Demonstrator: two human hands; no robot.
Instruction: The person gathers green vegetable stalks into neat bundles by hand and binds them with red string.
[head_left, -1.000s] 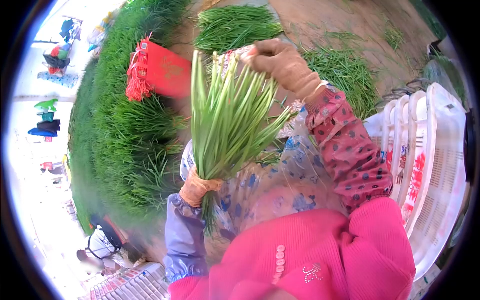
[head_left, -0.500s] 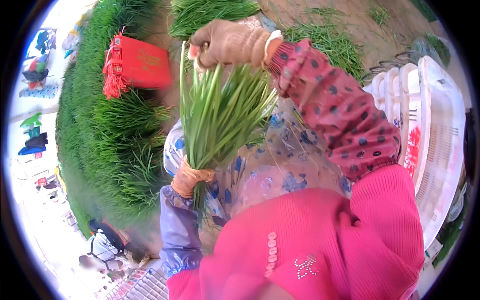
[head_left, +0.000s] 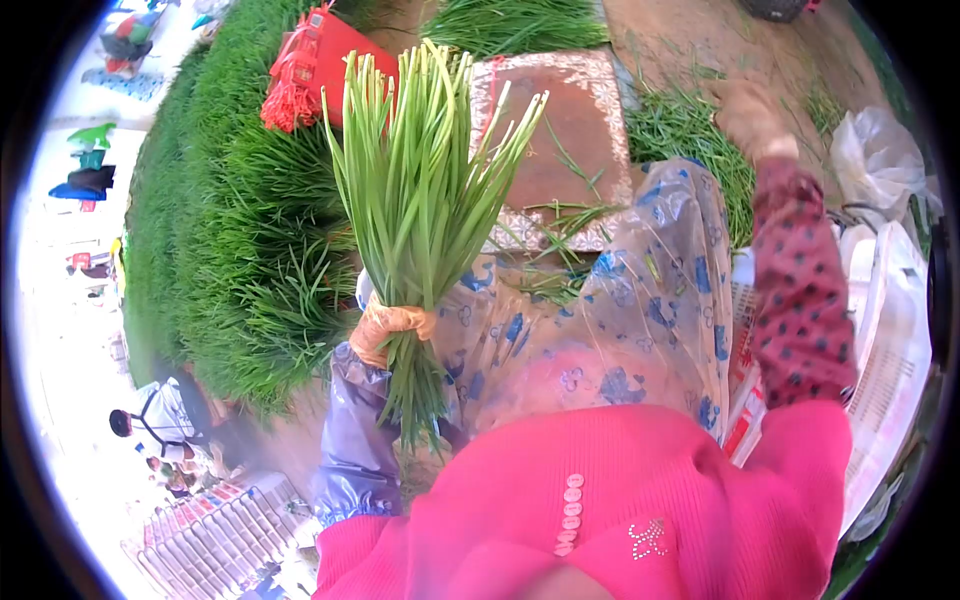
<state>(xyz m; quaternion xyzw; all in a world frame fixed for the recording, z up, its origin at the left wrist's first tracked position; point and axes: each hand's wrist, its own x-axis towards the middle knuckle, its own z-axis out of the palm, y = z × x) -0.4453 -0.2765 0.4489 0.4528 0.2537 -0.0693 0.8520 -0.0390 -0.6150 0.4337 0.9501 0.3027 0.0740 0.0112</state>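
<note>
My left hand [head_left: 392,332], in an orange glove, is wrapped round a bunch of garlic chives [head_left: 415,190]. Their pale cut ends fan out upward, and the green leaf tips hang below the fist. Out to the right, my right hand [head_left: 752,118], in a brownish knit glove, is apart from the bunch, over the edge of a pile of loose chive leaves [head_left: 690,140]. Motion blur hides how its fingers are set. A low board with a white patterned border [head_left: 612,115] lies in front of me, with a few stray leaves on it.
A long bank of chives [head_left: 210,210] lines the left side. Near its top is a red bag [head_left: 350,60] with tassels. More chives [head_left: 520,25] lie beyond the board. White plastic crates [head_left: 880,340] and a clear plastic bag [head_left: 880,155] are at the right.
My right hand has left the pale ends of the bunch and swung right to the loose leaves. The board has come into view. My left hand keeps its grip on the chives.
</note>
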